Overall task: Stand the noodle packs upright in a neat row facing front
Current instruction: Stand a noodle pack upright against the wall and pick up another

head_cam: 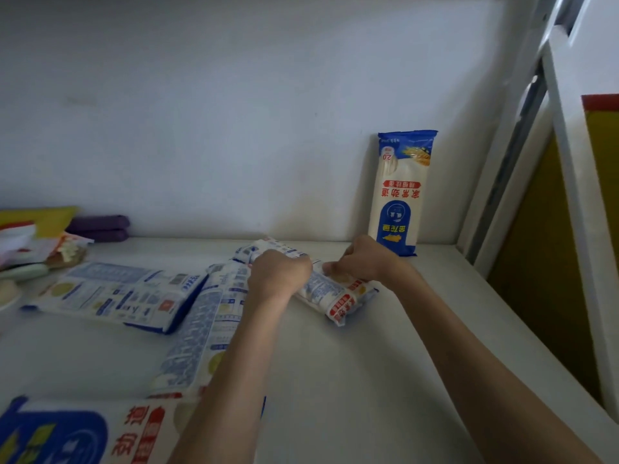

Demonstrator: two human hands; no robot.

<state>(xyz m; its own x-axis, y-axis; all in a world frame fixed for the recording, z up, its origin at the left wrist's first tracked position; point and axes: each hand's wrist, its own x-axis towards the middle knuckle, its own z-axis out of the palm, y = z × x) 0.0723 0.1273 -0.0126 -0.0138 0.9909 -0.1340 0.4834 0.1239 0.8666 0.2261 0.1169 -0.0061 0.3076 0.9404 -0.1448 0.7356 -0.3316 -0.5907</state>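
One blue-and-white noodle pack (pixel 400 192) stands upright against the back wall at the right, its print upside down. Both hands are on another pack (pixel 330 291) lying on the white shelf (pixel 368 363). My left hand (pixel 279 274) grips its middle, and my right hand (pixel 360 262) pinches its upper edge. More packs lie flat: one at the left (pixel 114 294), one in the middle (pixel 204 333) partly under my left forearm, and one at the bottom left corner (pixel 83 433).
A pile of other goods (pixel 37 242), with purple packets (pixel 100 227) behind it, sits at the shelf's left end. A white shelf upright (pixel 569 155) and a yellow panel (pixel 542 262) close off the right side. The white back wall stands just behind the packs.
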